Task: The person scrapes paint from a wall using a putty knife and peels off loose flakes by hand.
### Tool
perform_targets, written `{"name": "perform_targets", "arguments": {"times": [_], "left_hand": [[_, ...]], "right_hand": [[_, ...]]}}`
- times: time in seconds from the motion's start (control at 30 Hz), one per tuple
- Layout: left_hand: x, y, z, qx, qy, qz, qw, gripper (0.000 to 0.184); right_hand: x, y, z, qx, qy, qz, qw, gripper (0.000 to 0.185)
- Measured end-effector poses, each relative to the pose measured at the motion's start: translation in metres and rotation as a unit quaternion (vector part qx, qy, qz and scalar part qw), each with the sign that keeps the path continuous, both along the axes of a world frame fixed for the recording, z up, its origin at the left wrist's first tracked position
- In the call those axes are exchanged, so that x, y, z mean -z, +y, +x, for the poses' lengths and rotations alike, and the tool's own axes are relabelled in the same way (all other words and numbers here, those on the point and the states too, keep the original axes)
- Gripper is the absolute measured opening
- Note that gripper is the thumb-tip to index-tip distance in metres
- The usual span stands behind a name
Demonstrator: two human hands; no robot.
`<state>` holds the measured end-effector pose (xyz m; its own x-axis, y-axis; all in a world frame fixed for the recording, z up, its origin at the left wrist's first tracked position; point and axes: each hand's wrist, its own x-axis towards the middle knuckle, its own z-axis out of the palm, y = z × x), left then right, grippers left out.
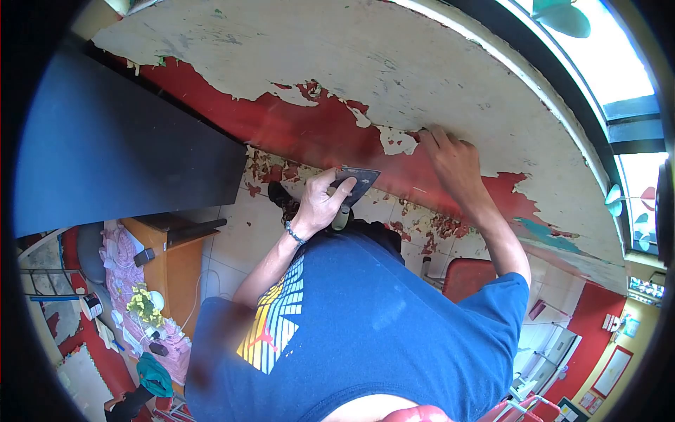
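Observation:
My left hand (322,204), with a beaded bracelet at the wrist, is closed around a scraper (364,184). Its broad dark metal blade points up and to the right, and the thumb lies against it. Up on the wall (394,63), my right hand (453,160) has bent fingers pressed to the edge of the peeling red paint (316,130). Whether a flake is pinched between those fingertips is hidden. Beside them is a patch of bare off-white surface (398,141). Above the ragged paint edge the wall is off-white with dark scuffs.
Paint flakes (439,226) litter the tiled floor (232,243) along the wall. A large dark panel (133,141) stands at the left, above a wooden desk (184,271) and pink cloth (126,271). A red chair (467,276) is by my right arm. Windows (598,56) line the upper right.

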<state>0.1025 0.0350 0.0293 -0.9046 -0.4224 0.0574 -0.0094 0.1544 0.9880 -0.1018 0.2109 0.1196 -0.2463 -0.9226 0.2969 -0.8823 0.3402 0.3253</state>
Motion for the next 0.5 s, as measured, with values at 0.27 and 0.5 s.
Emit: {"name": "perform_targets", "arguments": {"times": [0.27, 0.5], "left_hand": [[-0.006, 0.011, -0.003, 0.045, -0.051, 0.059, 0.996, 0.022], [-0.002, 0.008, 0.002, 0.031, -0.032, 0.034, 0.998, 0.023]], "right_hand": [[0.018, -0.009, -0.002, -0.009, 0.001, 0.004, 1.0, 0.019], [0.022, -0.011, 0.002, 0.004, -0.003, -0.012, 1.0, 0.017]]}}
